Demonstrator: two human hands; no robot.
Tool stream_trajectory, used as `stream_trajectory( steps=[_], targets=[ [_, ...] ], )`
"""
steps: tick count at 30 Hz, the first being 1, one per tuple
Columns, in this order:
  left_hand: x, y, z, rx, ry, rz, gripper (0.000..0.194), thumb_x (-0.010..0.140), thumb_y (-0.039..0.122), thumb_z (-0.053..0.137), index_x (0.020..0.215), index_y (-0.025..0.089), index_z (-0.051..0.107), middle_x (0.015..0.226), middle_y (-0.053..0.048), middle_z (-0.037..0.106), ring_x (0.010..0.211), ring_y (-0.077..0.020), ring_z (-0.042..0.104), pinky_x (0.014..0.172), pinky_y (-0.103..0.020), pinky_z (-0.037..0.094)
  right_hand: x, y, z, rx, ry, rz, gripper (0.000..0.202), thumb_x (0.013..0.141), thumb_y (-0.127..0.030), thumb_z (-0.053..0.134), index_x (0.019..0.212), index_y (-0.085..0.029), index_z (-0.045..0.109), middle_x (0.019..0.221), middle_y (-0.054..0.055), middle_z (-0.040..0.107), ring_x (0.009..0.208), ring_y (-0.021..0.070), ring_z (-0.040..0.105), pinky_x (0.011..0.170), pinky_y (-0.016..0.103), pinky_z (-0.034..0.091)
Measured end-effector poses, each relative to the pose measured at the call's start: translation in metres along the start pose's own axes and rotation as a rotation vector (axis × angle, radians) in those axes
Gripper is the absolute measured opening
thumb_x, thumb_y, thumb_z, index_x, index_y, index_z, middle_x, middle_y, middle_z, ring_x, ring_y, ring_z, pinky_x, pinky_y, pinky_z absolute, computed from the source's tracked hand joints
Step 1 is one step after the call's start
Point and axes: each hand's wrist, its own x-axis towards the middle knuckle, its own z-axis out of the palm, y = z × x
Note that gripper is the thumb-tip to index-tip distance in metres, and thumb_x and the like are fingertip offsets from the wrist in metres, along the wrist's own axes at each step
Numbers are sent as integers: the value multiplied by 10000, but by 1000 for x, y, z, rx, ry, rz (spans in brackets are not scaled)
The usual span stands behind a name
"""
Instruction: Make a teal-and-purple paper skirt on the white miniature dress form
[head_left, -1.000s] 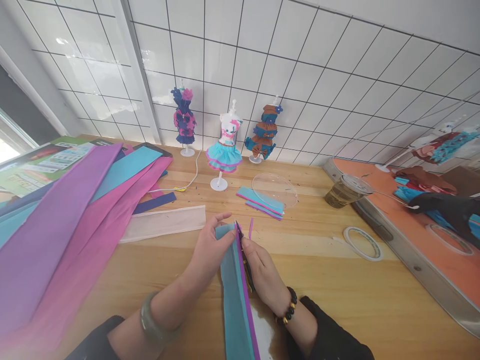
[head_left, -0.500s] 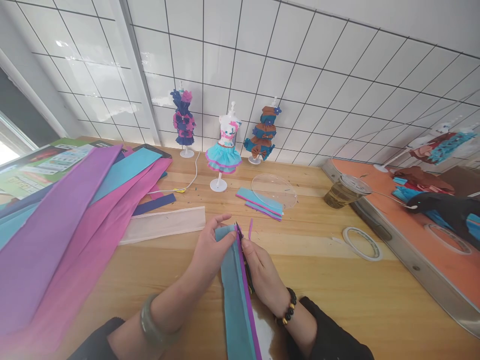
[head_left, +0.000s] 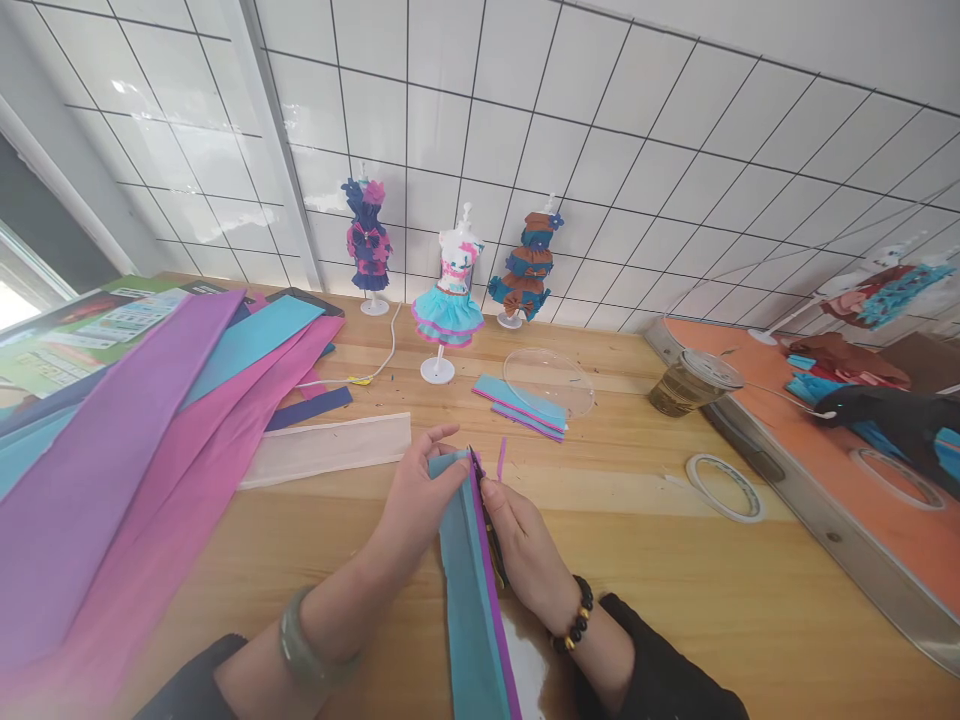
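Observation:
A long turquoise crepe paper strip [head_left: 466, 590] with a purple edge runs from my hands down to the near edge of the view. My left hand [head_left: 420, 490] pinches its far end between thumb and fingers. In my right hand [head_left: 529, 550] is a pair of dark scissors [head_left: 493, 545], held along the purple edge with the tips at the strip's far end. A small purple offcut [head_left: 502, 458] lies just beyond the scissors. Farther off, several shorter turquoise strips with purple edges [head_left: 521, 402] lie under a clear plastic disc [head_left: 562, 380].
Three small dress forms in paper outfits, the middle one in a turquoise skirt [head_left: 448, 315], stand by the tiled wall. Coloured crepe sheets [head_left: 127, 480] cover the left side. A white strip [head_left: 330, 450], a tape roll [head_left: 724, 488], a cup [head_left: 690, 382] and an orange case [head_left: 750, 400] are around.
The scissors have shifted slightly at the strip's far end, their tips now lying across the purple edge. Both hands have hardly moved.

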Motion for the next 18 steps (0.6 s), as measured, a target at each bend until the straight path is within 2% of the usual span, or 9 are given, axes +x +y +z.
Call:
stream_trajectory(
  steps=[9,18],
  targets=[
    [-1,-3,1,21,-14,23,394,720,270,644,1085,181,526,785,3,561,738,-141,560,689,-248,431,1,-2,1,38,10,-59,365,943,-393,304,916,-172,593,832,44,581,757,170,480,766,283,410],
    [-3,-3,2,25,-19,2,391,725,261,631,1091,188,515,791,8,552,740,-134,548,690,-247,424,1,-1,0,6,8,-49,393,947,-400,296,1002,-174,613,823,47,597,748,179,490,728,286,405]
  ],
)
